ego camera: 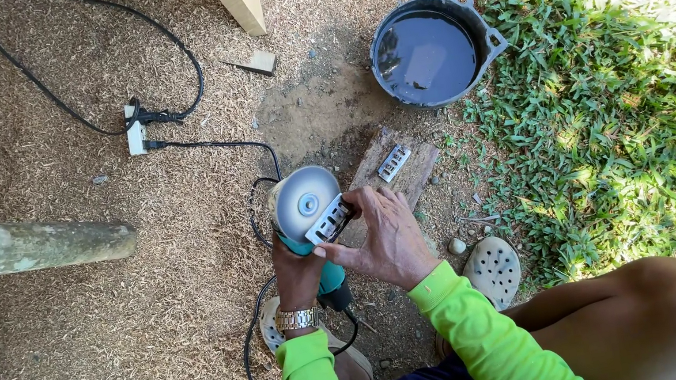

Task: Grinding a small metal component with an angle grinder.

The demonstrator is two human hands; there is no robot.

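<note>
Right hand (390, 240): fingers pinched on a small slotted metal blade (330, 220), pressed flat against the grinder disc (305, 203), long axis slanting up to the right. Left hand (297, 276): wrapped around the teal angle grinder (324, 274) body just below the disc (disc face up). A second blade (394, 163) lies on the plank (416, 174) up and right, nearer the right hand.

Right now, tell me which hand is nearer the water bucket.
Right. The right hand sits below-left of the bucket, at the grinder's disc; the left hand grips the grinder body farther left and lower.
</note>
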